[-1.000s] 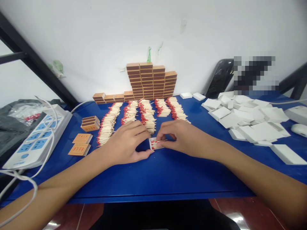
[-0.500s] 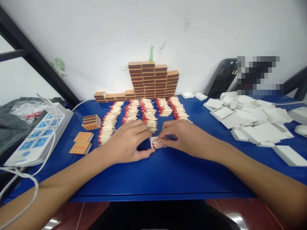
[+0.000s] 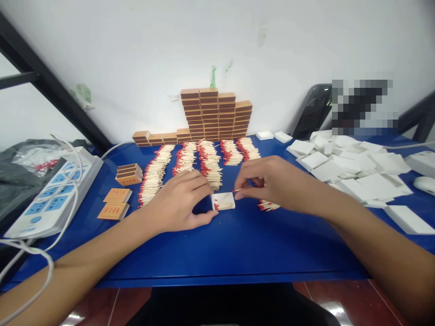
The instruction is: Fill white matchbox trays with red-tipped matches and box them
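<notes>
Smooth blue worktop [image 3: 217,253] stretches from the shallow white tray [image 3: 228,198] to its straight front edge at six o'clock; the left hand [image 3: 185,199], thumb and fingers spread, brackets the tray's nine o'clock end; the right hand [image 3: 272,181] pinches a slim red-headed match [image 3: 234,191] beside its two o'clock corner; ridged wooden match rows [image 3: 210,165] lie towards twelve

Left hand [image 3: 185,199] is holding the white tray [image 3: 227,197] at its fingertips. Right hand [image 3: 268,179] is pinching a match [image 3: 239,189]; loose matches [image 3: 268,206] are lying just below it.
</notes>
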A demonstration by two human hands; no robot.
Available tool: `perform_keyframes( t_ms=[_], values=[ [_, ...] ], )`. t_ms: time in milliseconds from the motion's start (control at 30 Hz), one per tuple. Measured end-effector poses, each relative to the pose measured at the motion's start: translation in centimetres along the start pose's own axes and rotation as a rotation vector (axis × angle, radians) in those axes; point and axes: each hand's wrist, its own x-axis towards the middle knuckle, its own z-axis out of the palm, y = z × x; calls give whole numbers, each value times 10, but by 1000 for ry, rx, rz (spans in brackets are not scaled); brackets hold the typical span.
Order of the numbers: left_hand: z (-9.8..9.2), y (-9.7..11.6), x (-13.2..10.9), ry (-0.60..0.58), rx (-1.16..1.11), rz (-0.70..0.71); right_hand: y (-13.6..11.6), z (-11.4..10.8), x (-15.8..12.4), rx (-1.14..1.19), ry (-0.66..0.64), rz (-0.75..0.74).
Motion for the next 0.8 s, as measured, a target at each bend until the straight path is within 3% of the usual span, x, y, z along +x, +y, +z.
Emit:
perform_keyframes(
  t_ms=[133, 267, 533, 667, 800],
  values=[
    [0, -2, -2, -8, -2, -5, 11, -34, -14, -79, -178, 107],
    [-1, -2, -2, -25, -13, 4, 23, -44, -29, -123, -366, 322],
    [-2, -3, -2, -35, -29, 9, 39, -29, -38, -251, -371, 413],
    [-1, -3, -2, -33, -24, 8, 37, -28, -35, -271, -421, 480],
    [-2, -3, -2, -36, -27, 8, 30, -30, -33, -234, -475, 456]
  ],
)
